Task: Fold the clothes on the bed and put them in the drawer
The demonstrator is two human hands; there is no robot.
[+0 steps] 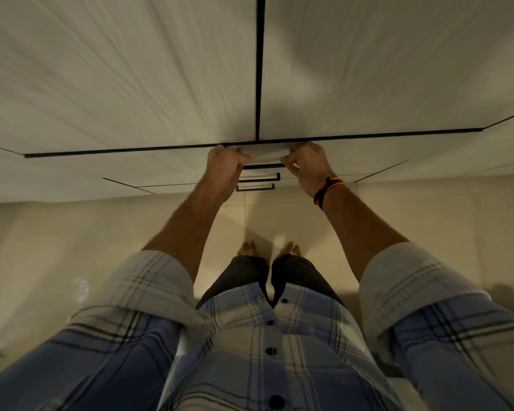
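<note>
We saw the drawer, top of a stack beneath the wardrobe doors, with its front edge gripped at both ends. The left hand and right hand each curled a closed grip over that edge, fingers above and thumb on the face, probably to slide it squarely. Below it lay two handled drawers. No clothes were visible.
</note>
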